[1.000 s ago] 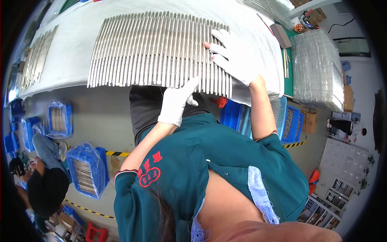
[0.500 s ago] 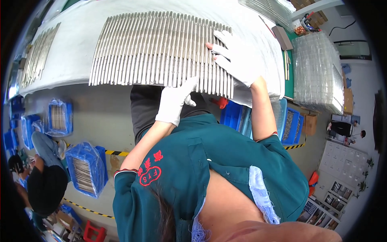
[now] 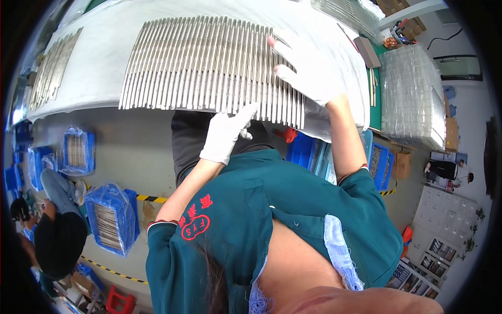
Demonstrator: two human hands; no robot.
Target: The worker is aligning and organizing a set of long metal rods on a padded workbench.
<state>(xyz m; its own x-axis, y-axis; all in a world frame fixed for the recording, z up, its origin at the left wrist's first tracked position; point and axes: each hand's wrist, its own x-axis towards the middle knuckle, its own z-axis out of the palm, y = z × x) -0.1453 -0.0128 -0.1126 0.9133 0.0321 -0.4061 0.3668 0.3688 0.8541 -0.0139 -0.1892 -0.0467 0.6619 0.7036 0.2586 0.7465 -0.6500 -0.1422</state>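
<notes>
A wide row of slim silver metal rods (image 3: 198, 63) lies side by side on the white-covered table (image 3: 94, 78), their near ends at its front edge. My left hand (image 3: 220, 137), in a white glove, is at that edge. One of its digits stretches up to the near rod ends, while the other fingers bend below, apart from it. My right hand (image 3: 308, 70), in a white glove with some bare fingertips, spreads over the right end of the row. Its fingers are apart and nothing shows in its grasp. Whether its fingertips touch the rods I cannot tell.
Another group of rods (image 3: 55, 70) lies at the table's far left. Clear plastic trays (image 3: 410, 94) are stacked at the right, near a grey-brown block (image 3: 367, 51). Blue bins (image 3: 110, 222) with rods stand on the floor at left, near a seated person (image 3: 60, 238).
My right hand has lifted slightly and shifted right, its fingers drawing off the rods' upper part. My left hand has barely moved.
</notes>
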